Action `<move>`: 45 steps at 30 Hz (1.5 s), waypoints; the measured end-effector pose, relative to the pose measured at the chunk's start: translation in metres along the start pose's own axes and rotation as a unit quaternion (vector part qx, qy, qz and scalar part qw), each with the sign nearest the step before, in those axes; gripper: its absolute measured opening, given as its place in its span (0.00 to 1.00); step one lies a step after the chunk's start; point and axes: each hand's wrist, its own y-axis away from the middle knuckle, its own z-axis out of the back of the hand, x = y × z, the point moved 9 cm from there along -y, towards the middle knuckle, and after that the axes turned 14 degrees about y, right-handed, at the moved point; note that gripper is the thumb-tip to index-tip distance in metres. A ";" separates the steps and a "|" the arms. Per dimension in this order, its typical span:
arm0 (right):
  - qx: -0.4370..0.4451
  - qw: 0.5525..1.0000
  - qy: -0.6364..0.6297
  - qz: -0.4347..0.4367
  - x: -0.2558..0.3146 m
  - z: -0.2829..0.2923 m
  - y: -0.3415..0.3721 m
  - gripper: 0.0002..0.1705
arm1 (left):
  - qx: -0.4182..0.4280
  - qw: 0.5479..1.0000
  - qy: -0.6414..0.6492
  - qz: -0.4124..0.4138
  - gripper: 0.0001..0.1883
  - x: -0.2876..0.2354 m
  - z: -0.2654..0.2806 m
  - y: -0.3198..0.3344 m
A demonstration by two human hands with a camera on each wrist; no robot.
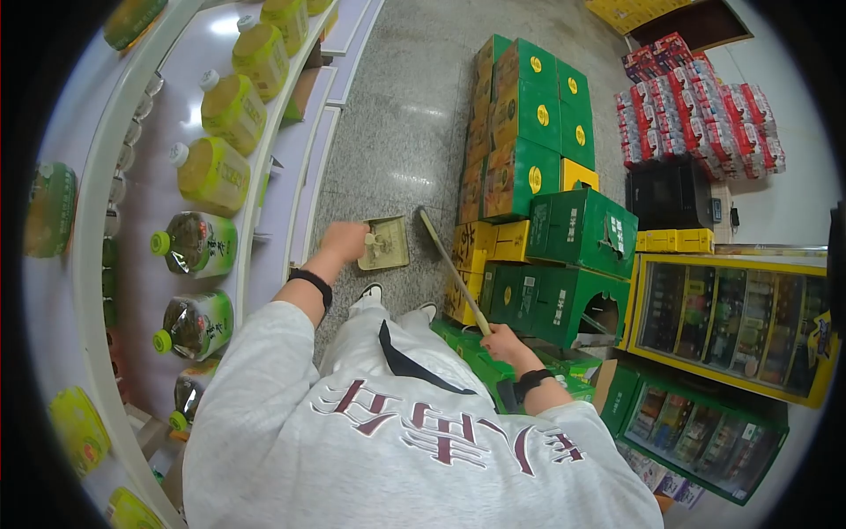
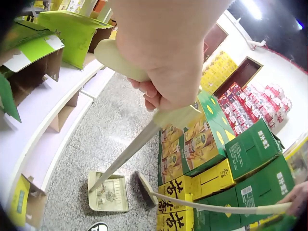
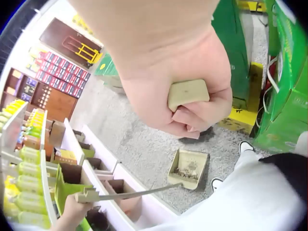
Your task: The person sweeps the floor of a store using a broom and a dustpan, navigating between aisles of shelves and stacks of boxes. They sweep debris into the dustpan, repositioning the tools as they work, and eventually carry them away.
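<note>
My left hand [image 1: 344,242] grips the handle of a long-handled dustpan [image 2: 109,208], with fingers curled round its pale grip in the left wrist view. The beige pan is on the speckled floor near my feet, and small bits of debris [image 3: 187,172] lie in it. My right hand [image 1: 504,344] holds the upper end of a broom [image 1: 458,284]; the handle's end sticks out of the fist in the right wrist view. The dark broom head [image 2: 145,189] is close to the floor, just right of the pan in the left wrist view.
A shelf [image 1: 264,167] with bottled drinks [image 1: 213,174] runs along my left. Green cartons [image 1: 527,106] and yellow boxes [image 1: 511,240] are stacked on the right, close to the broom. Beyond them are drink fridges [image 1: 714,317] and red packs [image 1: 696,115]. Grey floor [image 1: 388,115] stretches ahead between shelf and cartons.
</note>
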 end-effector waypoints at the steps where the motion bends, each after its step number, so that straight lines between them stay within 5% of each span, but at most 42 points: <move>1: 0.001 1.000 -0.011 0.001 0.006 -0.006 -0.003 0.10 | 0.016 1.000 -0.015 0.007 0.10 0.000 -0.001 -0.002; 4: 0.005 0.998 -0.065 0.012 0.013 -0.007 -0.005 0.10 | 0.031 0.999 -0.029 0.010 0.11 0.000 -0.002 -0.003; 6: 0.083 0.967 -0.242 -0.012 0.018 -0.003 0.007 0.06 | 0.030 0.999 -0.026 0.006 0.11 0.001 -0.002 0.000; 12: 0.083 0.972 -0.218 0.014 0.077 -0.003 0.053 0.10 | 0.003 0.999 0.024 0.033 0.10 0.036 -0.019 0.028; 19: -0.031 0.988 0.019 0.148 0.151 -0.003 0.012 0.13 | -0.115 0.950 0.157 0.243 0.09 0.081 -0.026 0.136; 21: -0.134 0.952 0.189 0.202 0.184 0.005 -0.018 0.14 | -0.148 0.942 0.164 0.252 0.10 0.098 -0.034 0.154; 26: -0.169 0.912 0.330 0.174 0.236 -0.004 -0.100 0.14 | -0.179 0.902 0.219 0.325 0.10 0.117 -0.024 0.177; 28: -0.147 0.901 0.359 0.195 0.248 -0.020 -0.111 0.14 | -0.237 0.898 0.225 0.296 0.09 0.123 -0.021 0.175; 32: -0.076 0.852 0.451 0.255 0.250 -0.067 -0.125 0.15 | -0.212 0.899 0.221 0.312 0.09 0.130 -0.030 0.167; 39: 0.035 0.745 0.577 0.333 0.165 -0.101 -0.113 0.16 | -0.172 0.911 0.198 0.319 0.11 0.135 -0.030 0.156; 40: 0.031 0.747 0.576 0.331 0.172 -0.092 -0.093 0.16 | -0.153 0.912 0.199 0.325 0.11 0.135 -0.031 0.153; 41: 0.067 0.882 0.409 0.226 0.178 -0.068 -0.057 0.17 | -0.152 0.914 0.198 0.319 0.11 0.133 -0.028 0.152; 42: 0.099 0.965 0.218 0.111 0.173 -0.051 -0.033 0.18 | -0.147 0.913 0.199 0.324 0.12 0.132 -0.027 0.153; 45: 0.069 0.974 0.194 0.090 0.157 -0.026 -0.021 0.21 | -0.130 0.912 0.198 0.335 0.13 0.131 -0.025 0.153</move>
